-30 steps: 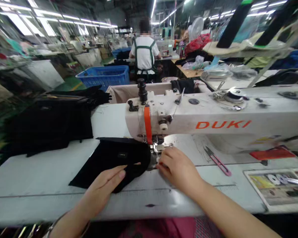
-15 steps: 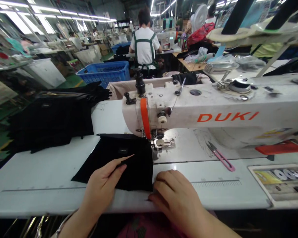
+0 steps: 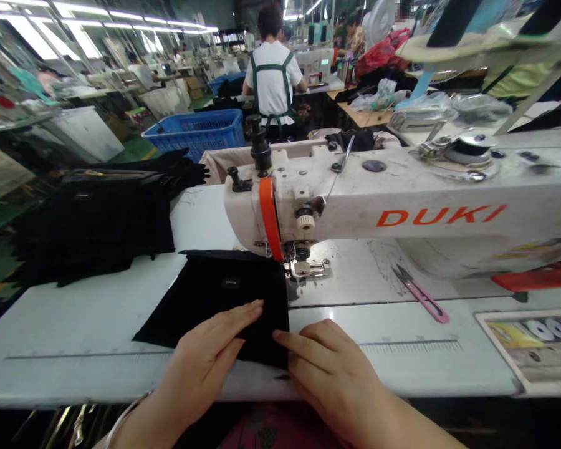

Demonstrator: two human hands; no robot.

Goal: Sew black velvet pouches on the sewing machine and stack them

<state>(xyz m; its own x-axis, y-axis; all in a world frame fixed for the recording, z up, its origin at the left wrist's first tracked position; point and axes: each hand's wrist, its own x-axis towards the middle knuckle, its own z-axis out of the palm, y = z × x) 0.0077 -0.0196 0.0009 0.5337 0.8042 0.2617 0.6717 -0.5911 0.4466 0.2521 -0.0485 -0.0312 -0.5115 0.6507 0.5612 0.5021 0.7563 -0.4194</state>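
Observation:
A black fabric panel (image 3: 206,305) with a small dark label (image 3: 230,283) lies on the table. Its right edge runs by the presser foot (image 3: 301,269) of the white sewing machine (image 3: 346,206). My left hand (image 3: 206,355) rests on the panel's lower part, fingers stretched out flat and thumb apart. At the lower right corner, my right hand (image 3: 330,368) has its fingers bent round the panel's edge, the index finger on top. What lies beneath that hand is hidden. Pink thread snips (image 3: 421,293) lie to the right, out of both hands.
A pile of black fabric pieces (image 3: 93,218) sits at the left of the table. Behind it stands a blue plastic basket (image 3: 196,131). A parts tray (image 3: 490,349) and a red-handled tool (image 3: 533,279) are at the right. A person in a white shirt (image 3: 272,78) sits ahead, facing away.
My left hand has gone from pinching a raised fold to lying flat on the panel, farther right. My right hand's index finger has moved up onto the panel's edge. The view has shifted slightly.

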